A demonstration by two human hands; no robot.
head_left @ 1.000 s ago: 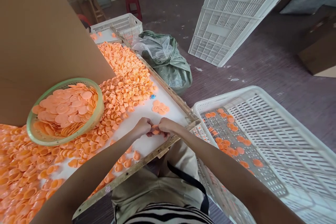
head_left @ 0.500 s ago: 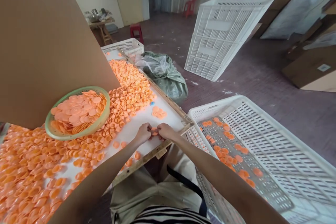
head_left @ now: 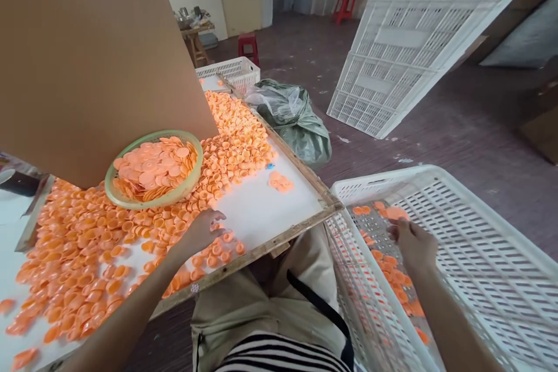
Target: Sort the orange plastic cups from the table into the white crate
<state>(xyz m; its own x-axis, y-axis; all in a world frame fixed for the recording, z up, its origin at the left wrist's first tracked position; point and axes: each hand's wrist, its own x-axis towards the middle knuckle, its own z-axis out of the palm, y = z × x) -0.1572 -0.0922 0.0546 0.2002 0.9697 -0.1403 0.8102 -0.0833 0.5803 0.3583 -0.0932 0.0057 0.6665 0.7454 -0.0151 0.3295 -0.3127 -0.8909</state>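
My left hand hovers over the table's near edge with its fingers apart and nothing in them. Small orange plastic cups lie just below and beside it. My right hand is over the white plastic crate, its fingers pinched on an orange round plastic piece. More orange pieces lie scattered on the crate's floor beneath. On the white tabletop, a small group of flat orange discs lies apart from the heap of orange cups.
A green basket full of orange discs sits on the heap, against a large cardboard box. Wooden strips edge the table. A green sack stands beyond it, and stacked white crates stand on the floor.
My hands were together over the table at an orange piece. My right hand has moved right to the crate with an orange piece, while my left has moved left to the cups. The view has shifted.
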